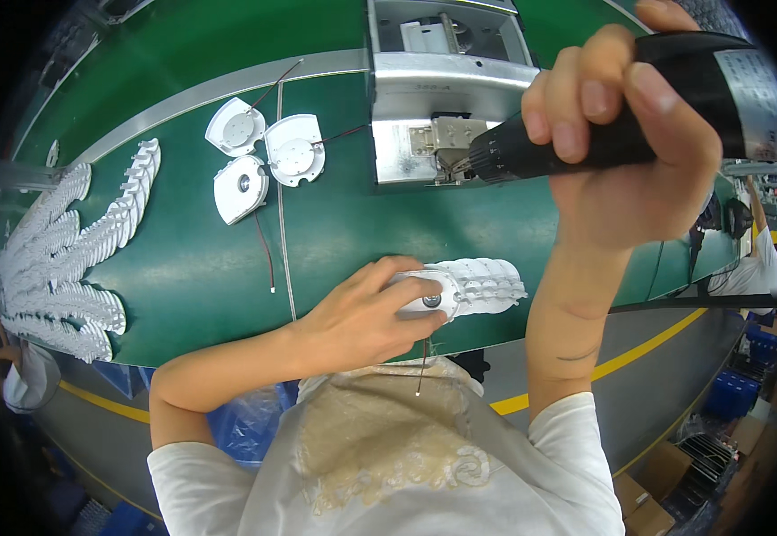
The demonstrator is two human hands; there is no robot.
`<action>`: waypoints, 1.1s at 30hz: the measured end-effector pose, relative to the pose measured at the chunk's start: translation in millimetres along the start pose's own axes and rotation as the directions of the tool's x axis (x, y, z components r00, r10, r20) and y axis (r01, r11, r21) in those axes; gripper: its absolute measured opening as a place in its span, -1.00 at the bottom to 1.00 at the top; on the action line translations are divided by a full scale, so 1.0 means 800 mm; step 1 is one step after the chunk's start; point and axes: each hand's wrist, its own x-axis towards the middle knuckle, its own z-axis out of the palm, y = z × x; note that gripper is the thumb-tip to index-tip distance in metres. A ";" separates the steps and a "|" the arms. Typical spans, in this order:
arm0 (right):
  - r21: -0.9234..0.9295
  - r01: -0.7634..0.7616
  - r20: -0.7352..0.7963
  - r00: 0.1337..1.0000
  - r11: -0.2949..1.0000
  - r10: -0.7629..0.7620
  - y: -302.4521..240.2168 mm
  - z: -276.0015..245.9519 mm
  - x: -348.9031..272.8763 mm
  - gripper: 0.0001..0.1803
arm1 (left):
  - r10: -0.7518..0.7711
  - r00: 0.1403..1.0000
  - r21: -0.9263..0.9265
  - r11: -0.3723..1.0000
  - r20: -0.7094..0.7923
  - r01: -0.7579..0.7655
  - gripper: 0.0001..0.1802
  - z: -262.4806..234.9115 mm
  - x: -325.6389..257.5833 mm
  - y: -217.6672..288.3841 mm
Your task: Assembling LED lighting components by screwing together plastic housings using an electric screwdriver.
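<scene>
Left hand: ours (370, 308) has its fingers curled round the rim of a rounded white plastic housing (432, 302) with a metal disc in the middle, right by the near edge of the green bench (183, 268); its thin dark wire (423, 364) dangles over the side
Right beside it: a row of overlapping white plastic plates (488, 284)
Driver hand: our right hand (625, 161) is wrapped around a fat black cylindrical power screwdriver (705, 76)
In the way: that hand and driver block part of the bench behind; driver nose is at the silver metal box-shaped feeder (446, 80), can't tell if they touch
Mid-bench: three more wired white housings (294, 152), bunched together
Left end: long fanned rows of thin white plastic parts (120, 219)
Containers: blue plastic-lined bin (250, 424) under the bench; brown cardboard boxes (661, 469) and blue crates (732, 393) off right, contents too small for us to make out
</scene>
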 end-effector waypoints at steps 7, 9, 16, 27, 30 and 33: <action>-0.146 -0.108 -0.204 0.976 0.983 0.077 0.015 0.022 0.010 -0.59 | 0.014 0.998 -0.009 1.000 -0.058 -0.014 -0.62 -0.003 -0.003 0.004; -0.163 -0.129 -0.160 0.982 0.978 0.102 0.018 0.022 0.012 -0.63 | 0.020 0.997 -0.012 1.000 -0.071 -0.021 -0.63 -0.002 -0.003 0.003; -0.070 -0.163 -0.089 0.984 0.984 0.157 -0.003 0.032 -0.018 -0.59 | 0.009 0.993 0.002 1.000 -0.119 -0.008 -0.67 0.002 -0.008 0.003; -0.053 -0.219 -0.134 0.968 0.974 0.211 -0.012 0.065 -0.092 -0.58 | 0.000 0.993 0.020 1.000 -0.115 0.002 -0.67 0.002 -0.013 0.001; -0.098 -0.252 -0.179 0.956 0.963 0.232 -0.012 0.068 -0.095 -0.59 | 0.011 0.994 0.010 1.000 -0.110 -0.010 -0.60 0.004 -0.011 0.000; -0.149 -0.230 -0.060 0.973 0.962 0.223 -0.015 0.069 -0.091 -0.64 | 0.030 0.993 0.029 0.999 -0.117 -0.026 -0.60 0.004 -0.009 0.001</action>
